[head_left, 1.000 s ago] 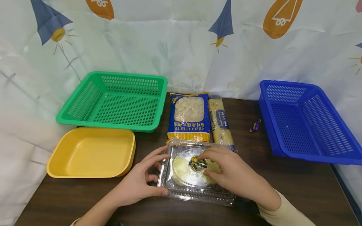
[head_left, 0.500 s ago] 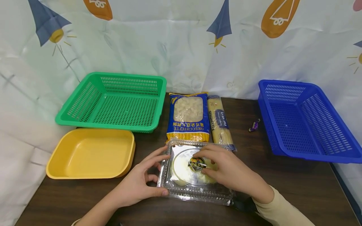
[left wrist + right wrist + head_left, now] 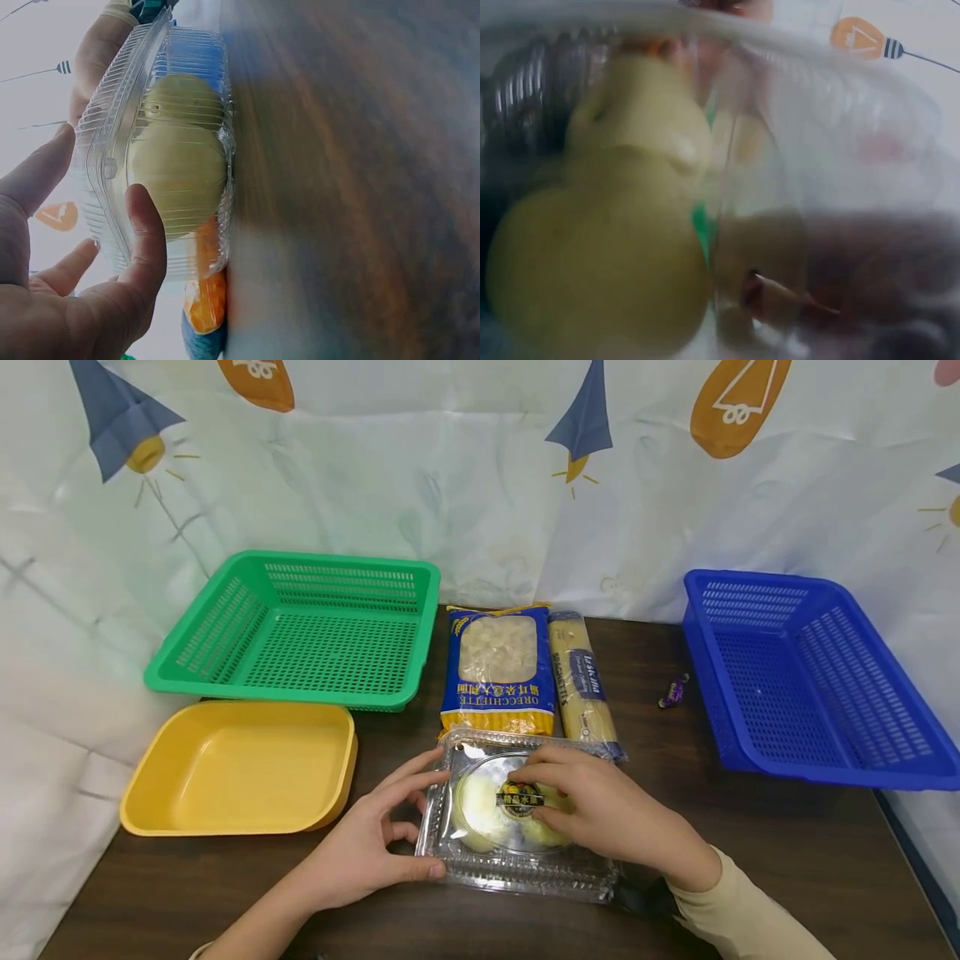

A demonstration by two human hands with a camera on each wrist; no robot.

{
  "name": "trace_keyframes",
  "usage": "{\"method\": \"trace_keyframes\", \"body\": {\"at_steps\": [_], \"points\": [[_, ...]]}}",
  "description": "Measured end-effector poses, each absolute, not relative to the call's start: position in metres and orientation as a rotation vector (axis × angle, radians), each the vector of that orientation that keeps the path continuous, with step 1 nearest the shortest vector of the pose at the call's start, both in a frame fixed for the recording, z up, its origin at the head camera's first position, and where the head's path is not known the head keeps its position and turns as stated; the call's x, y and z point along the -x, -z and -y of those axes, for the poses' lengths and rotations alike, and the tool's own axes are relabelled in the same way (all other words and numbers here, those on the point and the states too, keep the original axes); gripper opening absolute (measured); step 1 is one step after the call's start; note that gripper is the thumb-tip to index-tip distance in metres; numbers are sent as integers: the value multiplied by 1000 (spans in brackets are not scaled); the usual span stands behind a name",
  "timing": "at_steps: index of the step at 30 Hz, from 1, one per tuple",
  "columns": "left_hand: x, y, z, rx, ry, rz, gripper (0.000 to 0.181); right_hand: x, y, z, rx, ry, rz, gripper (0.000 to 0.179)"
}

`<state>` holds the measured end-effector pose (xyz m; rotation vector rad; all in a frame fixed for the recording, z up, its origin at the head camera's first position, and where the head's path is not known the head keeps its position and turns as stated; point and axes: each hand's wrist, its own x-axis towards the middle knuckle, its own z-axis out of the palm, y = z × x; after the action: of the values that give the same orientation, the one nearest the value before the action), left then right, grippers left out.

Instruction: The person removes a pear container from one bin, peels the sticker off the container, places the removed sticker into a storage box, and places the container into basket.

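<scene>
A clear plastic clamshell container lies on the dark table. Pale yellow-green round fruits show through it, their exact kind unclear. My left hand rests at its left side, fingers spread; thumb and fingertips touch the corner and lid rim. In the left wrist view the thumb lies across the near wall. My right hand has bent fingertips on the lid, around a round black-and-yellow label. Whether they pinch the label's edge cannot be seen. The right wrist view is blurred, with fruit close behind the plastic.
Behind the container lie an orecchiette bag and a spaghetti pack. A green basket and a yellow tub stand left. On the right is a blue basket, with a purple-wrapped candy beside it.
My right hand has shifted slightly left over the lid, and the label shows more plainly. The left hand and the container have hardly moved.
</scene>
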<state>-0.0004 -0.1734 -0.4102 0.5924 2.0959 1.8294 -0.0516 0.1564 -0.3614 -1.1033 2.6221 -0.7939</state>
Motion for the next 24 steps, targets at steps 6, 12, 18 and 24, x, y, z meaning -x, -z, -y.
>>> {"method": "trace_keyframes", "body": {"at_steps": [6,12,18,24], "points": [[1,410,174,-600,-1833,-2095,91,52,363,-155,1133,794,-2628,40],[0,410,174,-607,-1829,-2101,90,51,365,-154,1164,807,-2623,38],[-1,408,175,-613,-1831,-2100,89,51,366,-155,1208,833,-2602,39],[0,409,173,-594,-1819,-2100,92,53,367,-157,1249,832,-2590,40]]}}
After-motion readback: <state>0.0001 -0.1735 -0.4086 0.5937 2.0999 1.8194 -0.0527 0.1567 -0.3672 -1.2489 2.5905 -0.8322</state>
